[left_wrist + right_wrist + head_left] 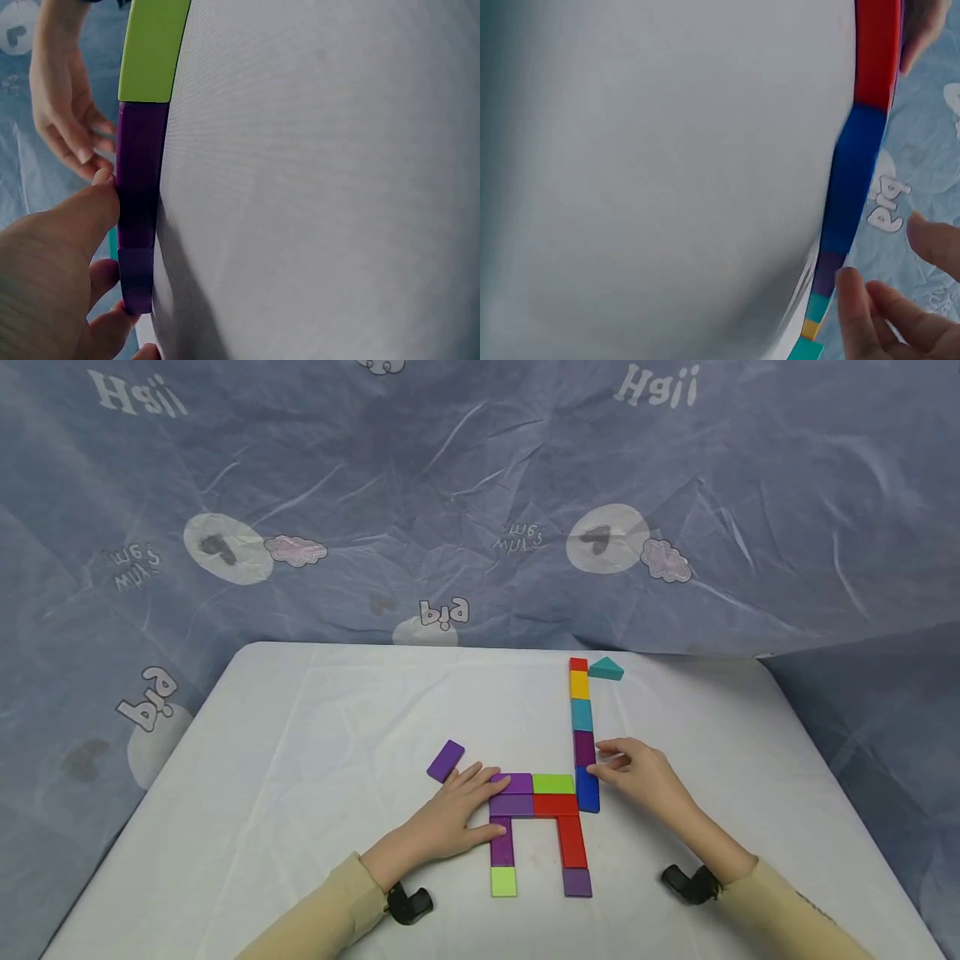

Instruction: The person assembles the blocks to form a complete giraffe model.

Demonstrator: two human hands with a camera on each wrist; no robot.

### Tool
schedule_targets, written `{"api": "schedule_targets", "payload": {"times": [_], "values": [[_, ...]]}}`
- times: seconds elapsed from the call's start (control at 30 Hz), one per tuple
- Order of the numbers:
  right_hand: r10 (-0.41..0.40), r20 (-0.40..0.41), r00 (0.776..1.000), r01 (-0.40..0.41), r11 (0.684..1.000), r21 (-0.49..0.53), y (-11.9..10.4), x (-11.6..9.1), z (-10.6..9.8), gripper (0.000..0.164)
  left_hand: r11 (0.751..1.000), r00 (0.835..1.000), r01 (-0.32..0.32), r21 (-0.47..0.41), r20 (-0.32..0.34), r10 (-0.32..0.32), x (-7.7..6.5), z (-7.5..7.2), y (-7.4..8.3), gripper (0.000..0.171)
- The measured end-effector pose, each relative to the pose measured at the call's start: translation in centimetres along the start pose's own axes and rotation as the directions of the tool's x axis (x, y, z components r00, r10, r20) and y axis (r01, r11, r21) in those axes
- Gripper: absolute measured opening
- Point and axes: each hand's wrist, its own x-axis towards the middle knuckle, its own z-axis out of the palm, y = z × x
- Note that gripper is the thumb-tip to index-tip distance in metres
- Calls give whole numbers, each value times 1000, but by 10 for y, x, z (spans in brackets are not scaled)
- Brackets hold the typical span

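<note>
Flat coloured blocks form a figure on the table. My left hand (438,822) lies spread at its left end, fingertips on the upper purple block (518,783) and thumb at the dark purple leg block (502,847). Beside the tall column, my right hand (647,772) has loosely bent fingers near the dark purple block (584,748) and the thumb near the blue block (588,793). In the right wrist view a fingertip meets the column's purple block (828,274), with the thumb apart. Teal (582,715), yellow (579,685) and red blocks (578,664) continue the column upward.
A teal triangular block (606,669) stands right of the column's top. Beyond the left fingertips lies a loose purple block (446,761). The white table (300,760) meets a grey-blue printed cloth (480,485) at the back.
</note>
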Motion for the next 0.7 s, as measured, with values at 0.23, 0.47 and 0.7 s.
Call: {"api": "schedule_targets", "payload": {"times": [0.23,0.47,0.7], "values": [[-2,51,999,4,999,-32,-3,-24,11,64,1000,1000,-25,-16,-12,25,-1,0,0,66],[17,58,998,-16,999,-33,-5,-27,13,65,1000,1000,-15,-11,-10,15,-1,-1,1,66],[21,55,998,-19,999,-40,-4,-28,12,65,1000,1000,-19,-17,-3,19,0,-1,3,66]]}}
